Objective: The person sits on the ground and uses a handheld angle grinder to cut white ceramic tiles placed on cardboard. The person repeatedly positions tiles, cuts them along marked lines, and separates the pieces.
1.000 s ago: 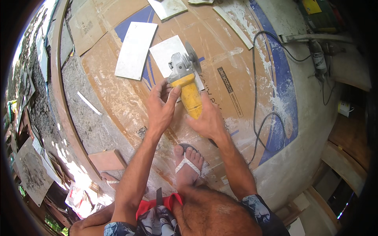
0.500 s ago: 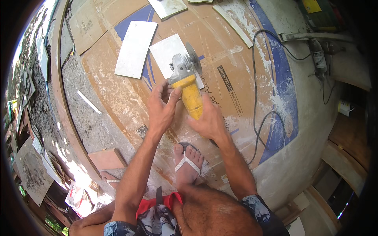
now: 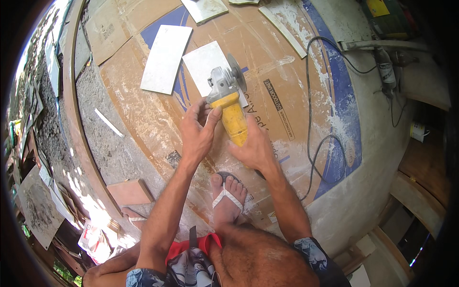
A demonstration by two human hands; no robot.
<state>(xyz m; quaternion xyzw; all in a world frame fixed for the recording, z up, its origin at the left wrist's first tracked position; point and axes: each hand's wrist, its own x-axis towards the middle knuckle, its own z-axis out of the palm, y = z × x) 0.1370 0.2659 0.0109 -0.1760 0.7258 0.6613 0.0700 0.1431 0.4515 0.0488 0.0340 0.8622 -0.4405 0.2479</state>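
Red cloth (image 3: 210,243) at the lap; beyond it, one foot (image 3: 228,202) in a white-strapped sandal. Next, one yellow angle grinder (image 3: 234,123), held up before the body by both hands. Its rear casing is enclosed by the right hand (image 3: 253,146), thumb on the near side; the fingers underneath are hidden, so their spacing cannot be told. At the front of the casing, the left hand's (image 3: 197,136) thumb is pressed on, its fingers curled alongside, tips partly out of sight. Handling, as judged: rigid, fairly heavy, weighted toward the metal gear head (image 3: 221,83), possibly slick with dust; best gripped by the casing, clear of the thin disc (image 3: 239,74). Against the earlier frames, hardly any change is found: the two-handed hold is kept, and only a slight shift of the whole view is noted. Behind the grinder, a white tile (image 3: 200,60) is partly covered from sight; a longer white tile (image 3: 166,60) is laid to its left on cardboard (image 3: 125,79). To the right, a black cord (image 3: 310,95) is looped. Farthest, another pale tile (image 3: 204,10) is placed.
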